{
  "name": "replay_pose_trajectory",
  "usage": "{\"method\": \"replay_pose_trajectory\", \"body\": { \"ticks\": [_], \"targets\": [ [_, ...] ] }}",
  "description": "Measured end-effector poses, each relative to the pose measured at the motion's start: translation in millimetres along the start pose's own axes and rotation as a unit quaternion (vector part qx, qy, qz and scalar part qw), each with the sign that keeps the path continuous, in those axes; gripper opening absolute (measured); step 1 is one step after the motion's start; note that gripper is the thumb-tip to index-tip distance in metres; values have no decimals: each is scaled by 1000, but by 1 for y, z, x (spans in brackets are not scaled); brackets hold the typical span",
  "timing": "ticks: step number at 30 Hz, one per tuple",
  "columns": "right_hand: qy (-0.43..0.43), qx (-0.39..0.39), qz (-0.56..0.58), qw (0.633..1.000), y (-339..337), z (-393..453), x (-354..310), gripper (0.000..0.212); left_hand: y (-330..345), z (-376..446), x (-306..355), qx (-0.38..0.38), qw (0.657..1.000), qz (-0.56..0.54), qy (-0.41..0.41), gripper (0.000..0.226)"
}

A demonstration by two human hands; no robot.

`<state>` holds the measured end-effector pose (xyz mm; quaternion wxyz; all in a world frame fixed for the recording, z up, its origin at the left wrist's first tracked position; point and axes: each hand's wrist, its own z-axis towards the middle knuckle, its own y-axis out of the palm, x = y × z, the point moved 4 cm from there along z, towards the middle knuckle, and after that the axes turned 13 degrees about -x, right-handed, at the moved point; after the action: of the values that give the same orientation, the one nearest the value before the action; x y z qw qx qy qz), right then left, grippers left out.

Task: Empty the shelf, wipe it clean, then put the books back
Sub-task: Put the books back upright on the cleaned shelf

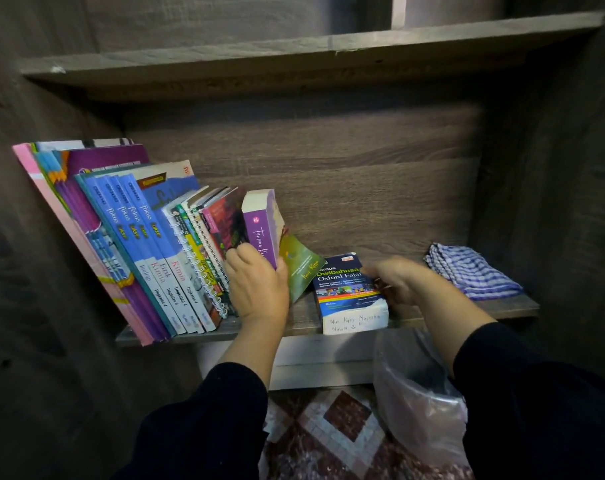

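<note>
A row of books (148, 244) leans to the left on the wooden shelf (304, 320). At the row's right end stands a purple paperback (261, 230), and my left hand (258, 285) grips its lower spine. A green booklet (299, 265) leans beside it. A thick blue dictionary (349, 292) lies flat near the shelf's front edge. My right hand (403, 280), blurred, holds the dictionary's right side with curled fingers. A folded blue checked cloth (470, 270) lies at the shelf's right end.
Another wooden shelf board (294, 64) runs overhead. Dark side panels close in on the left and right. Below the shelf stands a bin lined with a clear plastic bag (418, 396), on a patterned floor mat (328, 431).
</note>
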<state>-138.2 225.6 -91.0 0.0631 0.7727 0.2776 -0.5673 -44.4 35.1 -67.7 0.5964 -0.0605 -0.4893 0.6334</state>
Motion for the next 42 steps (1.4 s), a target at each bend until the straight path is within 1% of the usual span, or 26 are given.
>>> {"method": "replay_pose_trajectory", "body": {
  "ticks": [1, 2, 3, 4, 5, 6, 7, 8, 9, 10, 12, 16, 18, 21, 24, 27, 30, 32, 33, 35, 36, 37, 38, 40, 42],
  "targets": [
    [0, 1, 2, 1000, 0, 0, 1, 25, -1, 0, 1, 22, 998, 49, 45, 39],
    [0, 3, 4, 1000, -1, 1, 1, 24, -2, 0, 3, 46, 987, 113, 105, 34],
    [-1, 4, 5, 1000, -1, 1, 1, 24, -1, 0, 4, 72, 968, 176, 167, 34],
    [0, 3, 4, 1000, -1, 1, 1, 24, 0, -1, 6, 86, 941, 231, 233, 40],
    [0, 2, 3, 1000, -1, 1, 1, 24, 4, -3, 12, 64, 913, 274, 296, 45],
    [0, -1, 3, 1000, 0, 0, 1, 25, 11, -5, 18, 15, 880, 312, 358, 47],
    [0, -3, 4, 1000, 0, 0, 1, 25, 20, -10, 21, -69, 842, 353, 401, 46],
    [0, -3, 5, 1000, 0, 0, 2, 24, 32, -15, 20, -166, 803, 391, 419, 43],
    [1, -1, 6, 1000, -1, 0, 2, 24, 43, -18, 15, -243, 775, 421, 404, 43],
    [3, 1, 7, 1000, -1, 0, 2, 23, 50, -17, 9, -284, 761, 451, 370, 46],
    [7, -2, 10, 1000, -2, 0, 3, 20, 55, -15, 2, -295, 749, 501, 317, 52],
    [21, -7, 10, 1000, -3, 2, 4, 20, 65, -10, -1, -289, 751, 542, 244, 55],
    [23, -16, 18, 999, -3, 3, 4, 20, 73, -7, 1, -294, 755, 541, 225, 55],
    [20, -17, 10, 1000, -6, 7, 7, 26, 77, 0, 2, -293, 759, 531, 236, 55],
    [23, -22, -14, 999, -10, 10, 9, 23, 76, 4, 3, -297, 770, 515, 231, 53],
    [29, -40, -29, 998, -13, 14, 9, 19, 81, 2, 8, -304, 776, 503, 228, 43],
    [32, -56, -30, 997, -13, 17, 9, 18, 77, -1, 15, -302, 799, 458, 246, 31],
    [36, -53, -39, 997, -12, 19, 8, 22, 66, -4, 22, -310, 830, 390, 249, 24],
    [38, -50, -47, 997, -12, 19, 8, 23, 60, -5, 25, -318, 855, 338, 232, 22],
    [37, -47, -57, 997, -11, 17, 7, 24, 50, -1, 28, -332, 909, 200, 156, 22],
    [35, -45, -56, 997, -12, 17, 7, 24, 48, 3, 26, -342, 925, 126, 108, 23],
    [33, -45, -49, 997, -12, 18, 8, 23, 50, 6, 24, -360, 929, 57, 63, 22],
    [30, -47, -39, 998, -12, 17, 8, 20, 55, 8, 22, -385, 922, -6, 25, 21],
    [26, -64, -20, 997, -11, 15, 10, 14, 64, 8, 18, -429, 897, -108, -25, 23],
    [16, -77, 0, 997, -12, 16, 12, 27, 68, 8, 18, -435, 883, -170, -54, 30]
  ]
}}
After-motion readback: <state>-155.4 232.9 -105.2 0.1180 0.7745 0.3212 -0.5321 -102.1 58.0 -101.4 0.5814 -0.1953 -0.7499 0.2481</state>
